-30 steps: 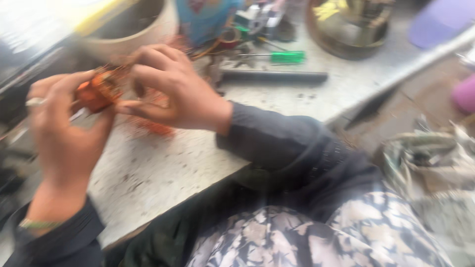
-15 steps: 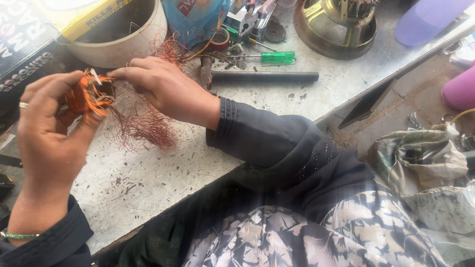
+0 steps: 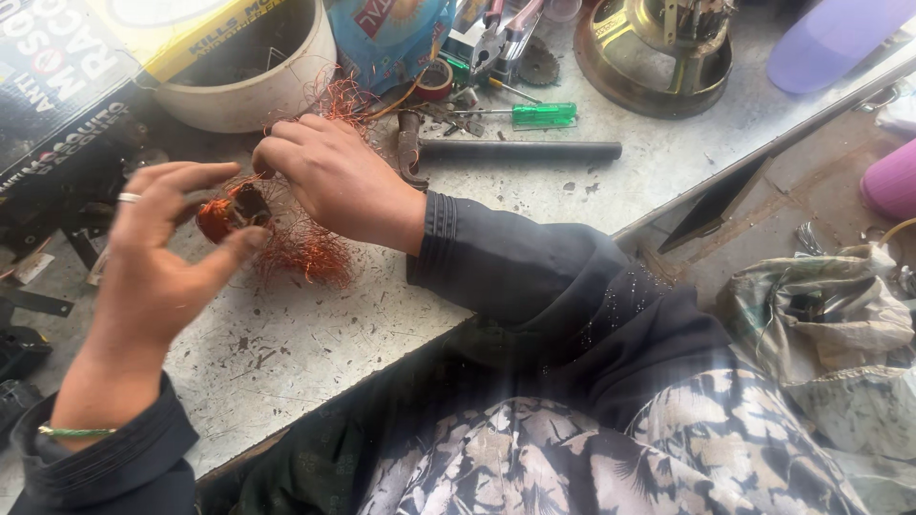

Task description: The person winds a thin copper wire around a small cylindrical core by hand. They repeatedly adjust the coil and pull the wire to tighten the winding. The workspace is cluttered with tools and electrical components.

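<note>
Left hand [image 3: 157, 257] pinched the coil [image 3: 229, 212] between thumb and fingertips, just above the bench [image 3: 286, 353]; other fingers were splayed loose. Right hand [image 3: 329, 176] sat just beside it, fingers curled onto the wire [image 3: 305, 243] at the coil's top; whether it actually gripped a strand I couldn't tell. Loose wire trailed from the coil down to the bench in a tangle. My read: strip-off step, best done with the left grip firm on the core, pulling strands straight and steady so they didn't snap or snag the tangle. Further back lay a hammer [image 3: 506, 150] and a green screwdriver [image 3: 534, 115], near but apart from the hands; behind those a white bowl [image 3: 258, 91] and a brass part [image 3: 658, 48].
</note>
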